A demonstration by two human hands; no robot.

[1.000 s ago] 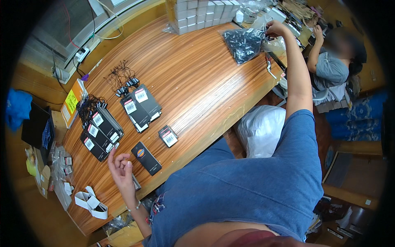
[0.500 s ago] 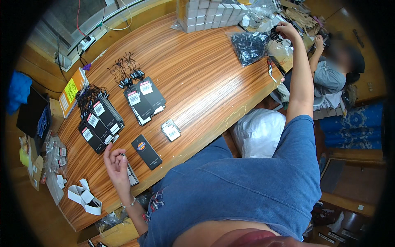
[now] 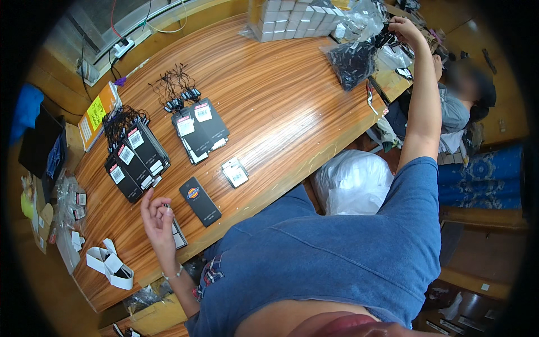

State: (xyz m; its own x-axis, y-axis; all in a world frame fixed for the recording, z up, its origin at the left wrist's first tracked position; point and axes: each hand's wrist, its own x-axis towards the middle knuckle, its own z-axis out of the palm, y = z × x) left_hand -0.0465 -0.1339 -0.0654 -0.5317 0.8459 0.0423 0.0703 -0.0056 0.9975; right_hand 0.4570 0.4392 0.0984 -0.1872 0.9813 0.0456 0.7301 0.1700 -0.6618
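Note:
My left hand [image 3: 159,223] is half curled over the near left edge of the table, its thumb and fingers closed on the upper end of a dark hang tag [image 3: 179,236] with a pale panel. Right beside it lies a black hang tag [image 3: 200,202] with a round coloured emblem. Far to the right, my right hand [image 3: 408,30] reaches out with the arm stretched and pinches a bunch of black strings [image 3: 384,37] at the mouth of a clear plastic bag [image 3: 351,63], which is full of more black strings.
Two groups of black tags [image 3: 136,157] [image 3: 201,129] with strings lie on the wooden table [image 3: 269,101]. A small packet of tags [image 3: 234,173] sits near the front edge. Small white boxes [image 3: 292,21] stand at the back, red-handled pliers [image 3: 369,96] at the right edge. Another person [image 3: 453,109] sits beyond.
My right hand has moved a little right and up, and the bag's top is drawn up toward it. The left hand keeps its place by the tags. My view has shifted slightly.

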